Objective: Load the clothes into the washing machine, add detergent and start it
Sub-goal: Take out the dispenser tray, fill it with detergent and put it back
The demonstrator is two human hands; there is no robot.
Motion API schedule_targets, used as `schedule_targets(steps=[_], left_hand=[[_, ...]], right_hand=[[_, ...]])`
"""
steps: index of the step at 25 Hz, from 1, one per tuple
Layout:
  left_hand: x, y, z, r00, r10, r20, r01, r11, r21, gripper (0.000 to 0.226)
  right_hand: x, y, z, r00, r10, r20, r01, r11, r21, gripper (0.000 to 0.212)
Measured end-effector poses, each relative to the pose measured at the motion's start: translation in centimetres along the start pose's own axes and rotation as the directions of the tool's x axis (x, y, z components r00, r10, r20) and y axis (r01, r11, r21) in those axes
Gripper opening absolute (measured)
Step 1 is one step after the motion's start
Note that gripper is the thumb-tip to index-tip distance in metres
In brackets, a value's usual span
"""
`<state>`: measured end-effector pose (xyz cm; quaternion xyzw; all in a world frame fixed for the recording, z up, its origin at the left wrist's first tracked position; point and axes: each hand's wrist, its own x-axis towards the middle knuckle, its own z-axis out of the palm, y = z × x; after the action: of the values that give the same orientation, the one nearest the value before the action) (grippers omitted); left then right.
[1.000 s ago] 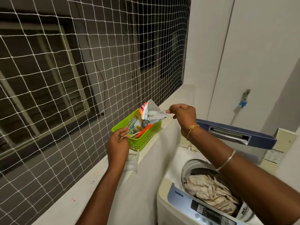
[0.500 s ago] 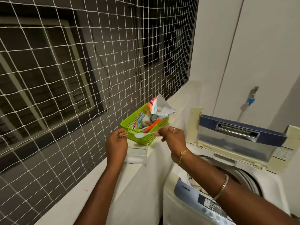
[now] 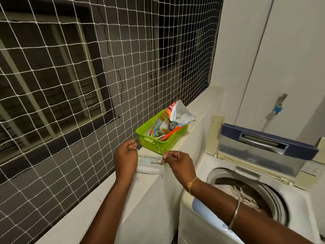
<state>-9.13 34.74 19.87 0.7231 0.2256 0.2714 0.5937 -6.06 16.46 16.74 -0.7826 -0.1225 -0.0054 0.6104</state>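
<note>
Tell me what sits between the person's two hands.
Head view: a white plastic tray lies between the left hand and the right hand, which pinches a thin spoon.

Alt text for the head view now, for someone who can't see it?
A right hand pinches a thin pale spoon over a white plastic tray on the ledge, the left hand curled beside it. Behind stands a green plastic basket holding an opened colourful pouch; at right, a white top-loading washing machine is open with pale clothes in its drum.

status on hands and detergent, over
Right hand pinches scoop over white tray on ledge. Left hand curled beside it, grip unclear. Detergent packet in green basket; washer lid up, nothing blocking.
</note>
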Motion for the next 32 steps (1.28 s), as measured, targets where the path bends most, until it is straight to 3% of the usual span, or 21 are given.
schedule_targets(steps=[4, 9, 11, 16, 23, 27, 32], left_hand=[[0.2, -0.3, -0.2, 1.0, -0.004, -0.013, 0.005, 1.0, 0.003, 0.031], [0.0, 0.2, 0.2, 0.999, -0.007, -0.033, 0.007, 1.0, 0.011, 0.033], [0.1, 0.3, 0.4, 0.999, 0.006, -0.033, -0.006, 1.0, 0.001, 0.033], [0.0, 0.8, 0.6, 0.999, 0.027, -0.026, -0.026, 1.0, 0.005, 0.034], [-0.4, 0.8, 2.1, 1.0, 0.001, 0.022, -0.001, 1.0, 0.025, 0.032], [-1.0, 1.9, 3.8, 0.998, 0.047, 0.052, -0.048, 0.999, 0.018, 0.035], [-0.8, 2.7, 5.7, 0.994, 0.089, 0.067, -0.087, 0.996, -0.034, 0.041]], right_hand=[[-0.3, 0.1, 0.1, 0.984, -0.178, 0.015, 0.179, 0.974, -0.14, 0.012], [-0.4, -0.4, 0.0, 0.971, -0.24, 0.012, 0.24, 0.963, -0.125, 0.012], [-0.3, -0.6, -0.2, 0.978, -0.203, -0.035, 0.201, 0.978, -0.059, 0.012], [0.9, -2.7, -2.5, 0.981, 0.046, -0.187, 0.016, 0.947, 0.32, 0.012], [4.5, -4.7, -8.4, 0.895, 0.127, -0.428, 0.135, 0.836, 0.531, 0.014], [7.2, -5.8, -10.3, 0.871, 0.156, -0.466, 0.159, 0.808, 0.567, 0.012], [9.9, -5.5, -9.9, 0.845, 0.142, -0.516, 0.125, 0.885, 0.449, 0.014]])
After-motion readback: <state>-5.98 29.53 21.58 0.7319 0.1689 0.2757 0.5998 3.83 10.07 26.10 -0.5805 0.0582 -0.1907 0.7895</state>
